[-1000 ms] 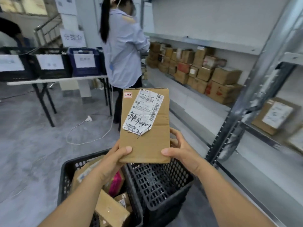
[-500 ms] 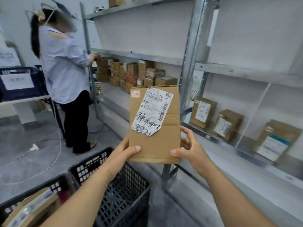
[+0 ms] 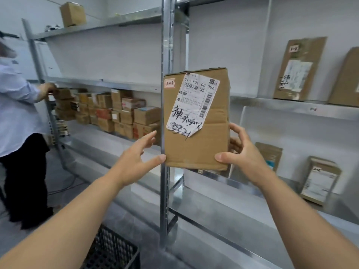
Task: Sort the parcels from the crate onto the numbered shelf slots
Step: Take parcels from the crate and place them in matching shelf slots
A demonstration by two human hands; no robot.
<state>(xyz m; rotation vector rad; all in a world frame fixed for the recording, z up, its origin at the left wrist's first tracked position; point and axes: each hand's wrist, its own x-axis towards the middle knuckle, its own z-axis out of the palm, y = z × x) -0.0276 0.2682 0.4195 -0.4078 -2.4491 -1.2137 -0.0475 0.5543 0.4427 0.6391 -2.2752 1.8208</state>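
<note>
While another person (image 3: 17,105) in a pale shirt handles stacked boxes (image 3: 116,111) far left of the steel upright (image 3: 165,45), the carrying step is in hand. One parcel (image 3: 196,144) is out of the black crate (image 3: 114,251), which sits low and left of the upright, and is held in the air just in front of the upright's right side.

The left hand (image 3: 136,162) is spread, fingers straight, only its thumb touching the parcel's lower left corner. The parcel's red sticker (image 3: 169,83) reads "1-1". Its shipping label (image 3: 192,105) shows "510 K2", a blurred character, then "00 006", with barcodes and black handwriting that is only partly legible. The right hand (image 3: 244,152) grips the lower right corner, thumb in front, fingers behind.

Well right of the upright, a shelf-edge tag (image 3: 313,109) reads "1-2", as does the sticker on the flat parcel (image 3: 299,68) above it. The next move, I judge, is to find the slot marked 1-1, not this 1-2 one, and set the parcel there.
</note>
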